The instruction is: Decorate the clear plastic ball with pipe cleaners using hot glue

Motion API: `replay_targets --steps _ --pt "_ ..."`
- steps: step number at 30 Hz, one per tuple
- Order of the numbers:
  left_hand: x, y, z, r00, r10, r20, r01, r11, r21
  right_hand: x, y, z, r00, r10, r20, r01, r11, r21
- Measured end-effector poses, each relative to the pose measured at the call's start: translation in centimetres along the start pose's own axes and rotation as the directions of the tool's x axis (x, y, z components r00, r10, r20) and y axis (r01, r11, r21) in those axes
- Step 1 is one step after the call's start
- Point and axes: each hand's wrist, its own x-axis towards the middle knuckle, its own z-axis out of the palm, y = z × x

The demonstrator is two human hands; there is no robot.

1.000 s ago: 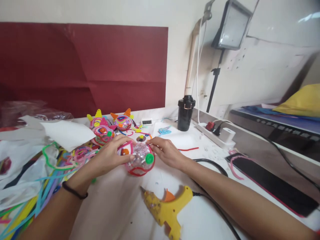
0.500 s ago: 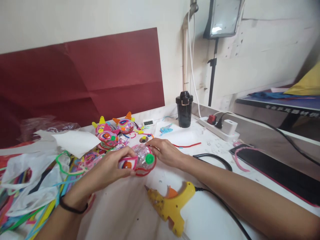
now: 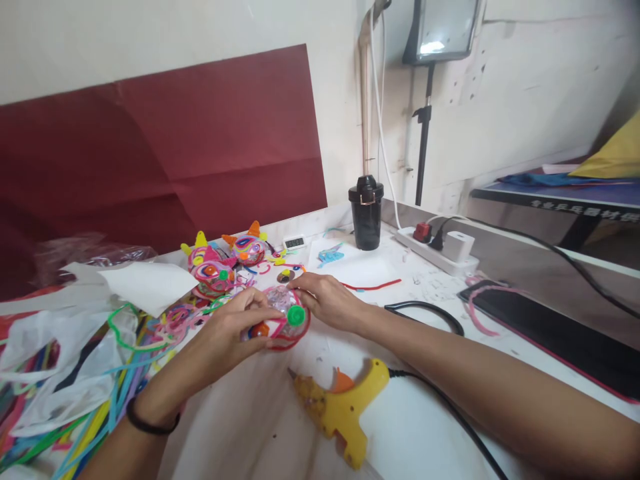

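Note:
A clear plastic bottle (image 3: 278, 298) with a green cap (image 3: 295, 315) and red pipe-cleaner trim lies low over the table, cap toward me. My right hand (image 3: 320, 300) grips its far right side with fingers closed. My left hand (image 3: 243, 321) pinches a pink-edged piece with an orange and blue eye (image 3: 260, 329) at the bottle's left side, near the cap. Whether that piece touches the bottle is hard to see. Just in front lies a yellow glue gun (image 3: 336, 408), nozzle pointing left, with nothing holding it.
Two decorated figures, a pink one (image 3: 213, 272) and an orange-eared one (image 3: 249, 247), stand behind. Colourful pipe cleaners (image 3: 95, 427) and white plastic bags (image 3: 47, 347) crowd the left. A black cup (image 3: 367, 217), a power strip (image 3: 435, 252) and the glue gun's cord (image 3: 450, 407) occupy the right.
My left hand has moved right with the eye piece, closer to the green cap. My right hand keeps its hold on the bottle. The view has shifted slightly.

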Motion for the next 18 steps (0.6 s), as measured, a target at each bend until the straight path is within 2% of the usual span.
replay_targets --steps 9,14,18 --pt "-0.3 -0.1 0.2 0.998 0.067 -0.018 -0.065 0.994 0.085 -0.2 -0.2 -0.2 1.0 0.031 -0.003 -0.031 0.998 0.063" --pt "-0.3 -0.2 0.3 0.997 0.062 -0.041 -0.058 0.994 0.097 0.1 -0.4 -0.5 0.99 0.137 0.013 -0.138 0.985 0.103" --pt "-0.3 -0.2 0.5 0.997 0.055 -0.048 -0.049 0.993 0.103 -0.1 -1.5 -1.1 0.975 0.209 0.068 -0.216 0.97 0.109"
